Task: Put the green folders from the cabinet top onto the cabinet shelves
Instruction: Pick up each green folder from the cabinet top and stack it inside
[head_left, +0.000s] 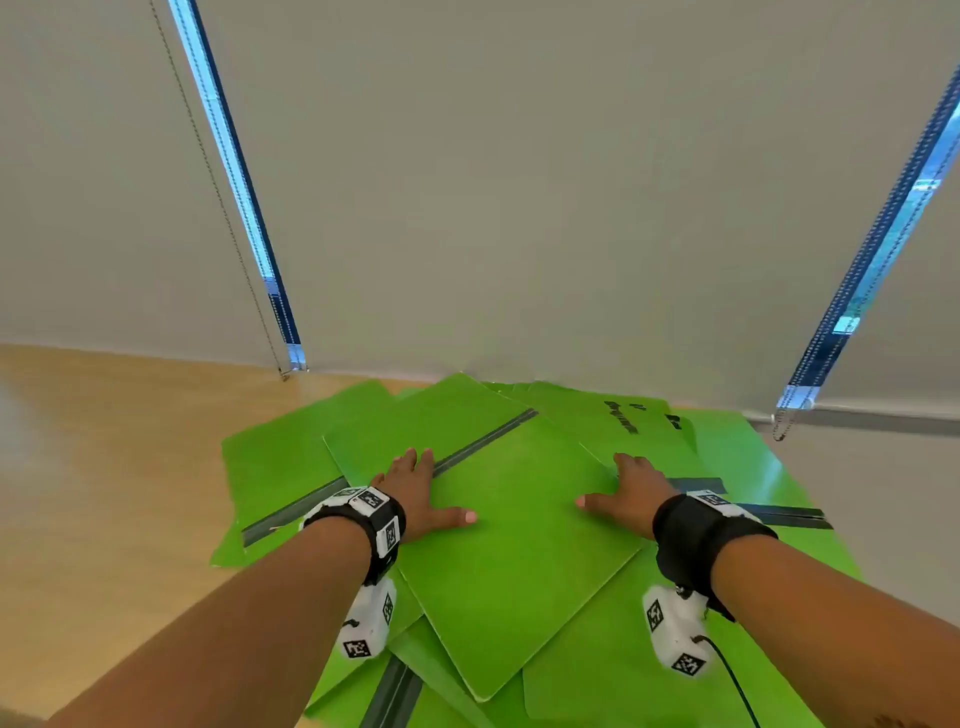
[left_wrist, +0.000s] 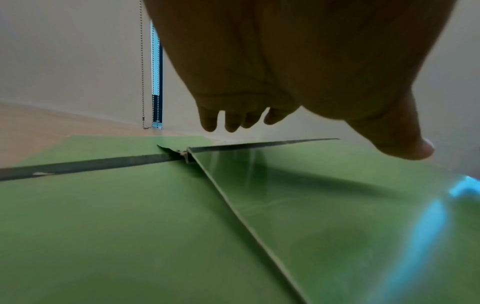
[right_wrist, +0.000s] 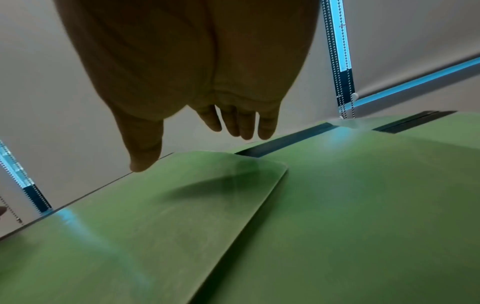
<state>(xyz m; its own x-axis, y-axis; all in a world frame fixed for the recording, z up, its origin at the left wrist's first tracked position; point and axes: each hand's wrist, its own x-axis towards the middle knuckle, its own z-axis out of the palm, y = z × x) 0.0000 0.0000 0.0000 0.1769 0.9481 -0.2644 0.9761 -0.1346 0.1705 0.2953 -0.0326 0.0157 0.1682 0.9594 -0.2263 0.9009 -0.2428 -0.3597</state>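
Several green folders lie fanned in a loose pile on the wooden cabinet top. The top folder lies askew, with a grey spine strip along its far edge. My left hand is spread over its left edge, fingers straight and thumb pointing inward. My right hand is spread over its right corner in the same way. In the wrist views, the left hand and right hand hover just above the top folder, casting shadows on it. Neither hand holds anything.
Grey roller blinds with bead chains hang straight behind the pile. More folders spread to the right, one with black writing. Bare wood shows to the left. The cabinet shelves are out of view.
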